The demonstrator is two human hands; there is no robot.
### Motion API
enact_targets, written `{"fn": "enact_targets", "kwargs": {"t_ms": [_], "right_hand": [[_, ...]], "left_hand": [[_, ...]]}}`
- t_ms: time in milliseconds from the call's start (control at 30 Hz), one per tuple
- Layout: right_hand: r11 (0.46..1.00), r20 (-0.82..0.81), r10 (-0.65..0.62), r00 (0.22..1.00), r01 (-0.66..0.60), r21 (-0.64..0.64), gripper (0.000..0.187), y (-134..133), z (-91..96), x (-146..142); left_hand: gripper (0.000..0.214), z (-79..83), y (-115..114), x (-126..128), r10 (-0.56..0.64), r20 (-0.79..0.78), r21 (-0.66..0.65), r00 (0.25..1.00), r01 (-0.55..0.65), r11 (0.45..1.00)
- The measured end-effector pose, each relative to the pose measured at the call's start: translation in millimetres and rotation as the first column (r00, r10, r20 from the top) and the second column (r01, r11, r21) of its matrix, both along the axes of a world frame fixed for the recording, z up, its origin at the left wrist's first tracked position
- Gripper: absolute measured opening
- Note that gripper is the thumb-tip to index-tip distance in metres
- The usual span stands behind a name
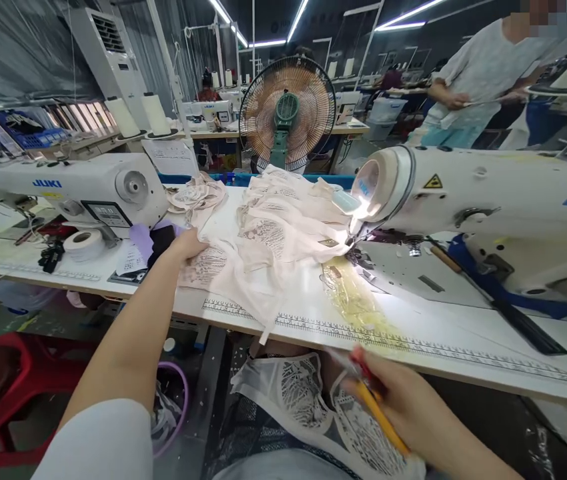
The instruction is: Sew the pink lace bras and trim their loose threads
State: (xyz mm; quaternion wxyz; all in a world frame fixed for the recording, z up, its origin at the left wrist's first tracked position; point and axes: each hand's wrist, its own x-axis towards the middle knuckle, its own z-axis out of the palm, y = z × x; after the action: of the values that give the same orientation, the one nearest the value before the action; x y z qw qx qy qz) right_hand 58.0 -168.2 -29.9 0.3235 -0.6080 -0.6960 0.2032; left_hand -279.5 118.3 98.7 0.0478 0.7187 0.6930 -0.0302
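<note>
My left hand (pixel 191 245) is closed on the upper left edge of a pale lace bra (pixel 213 267) that lies on the white sewing table. My right hand (pixel 398 400), slightly blurred, grips scissors (pixel 381 420) with orange and red handles, their blades pointing left near the table's front edge. Below them, a white lace bra (pixel 303 393) rests on my lap. More pale lace bras (pixel 273 227) are heaped in the middle of the table, reaching to the lit needle area of the right sewing machine (pixel 438 180).
A left sewing machine (pixel 118 187), a tape roll (pixel 84 244) and a yellow plastic strip (pixel 356 293) are on the table. A black-handled tool (pixel 523 320) lies at right. Behind stand a fan (pixel 286 110) and a person (pixel 488 80). A red stool (pixel 18 380) is at left.
</note>
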Motion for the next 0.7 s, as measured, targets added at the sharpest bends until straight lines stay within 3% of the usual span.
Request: {"fn": "enact_targets", "kwargs": {"t_ms": [33, 167, 267, 467, 600, 700], "right_hand": [[0.999, -0.025, 0.041, 0.999, -0.041, 0.006, 0.018, 23.5, 7.8, -14.3], [0.991, -0.082, -0.131, 0.988, 0.13, -0.017, 0.016, 110.4, 37.7, -58.8], [0.984, -0.144, -0.178, 0.973, 0.173, -0.046, 0.018, 137.2, 52.7, -72.1], [0.98, -0.429, -0.168, 0.888, 0.105, -0.167, 0.017, 118.6, 62.7, -54.0], [0.979, -0.68, -0.119, 0.724, -0.028, -0.201, 0.023, 87.5, 60.0, -37.1], [0.974, -0.78, -0.118, 0.615, -0.082, -0.211, 0.032, 57.9, 55.8, -31.2]], "left_hand": [[0.041, 0.9, -0.3, 0.1, -0.008, -0.014, -0.009, 1.0, 0.008, 1.0], [0.036, 6.1, -7.3, 2.2, -0.035, -0.069, -0.049, 0.997, 0.031, 0.998], [0.032, 7.7, -13.6, 3.8, -0.042, -0.098, -0.078, 0.994, 0.035, 0.996], [0.023, -2.4, -24.9, 4.9, -0.062, -0.132, -0.002, 0.989, 0.063, 0.998], [0.035, -16.2, -38.0, 6.9, -0.136, -0.107, 0.034, 0.985, 0.141, 0.989], [0.05, -23.3, -45.9, 9.8, -0.166, -0.076, 0.083, 0.983, 0.173, 0.982]]}}
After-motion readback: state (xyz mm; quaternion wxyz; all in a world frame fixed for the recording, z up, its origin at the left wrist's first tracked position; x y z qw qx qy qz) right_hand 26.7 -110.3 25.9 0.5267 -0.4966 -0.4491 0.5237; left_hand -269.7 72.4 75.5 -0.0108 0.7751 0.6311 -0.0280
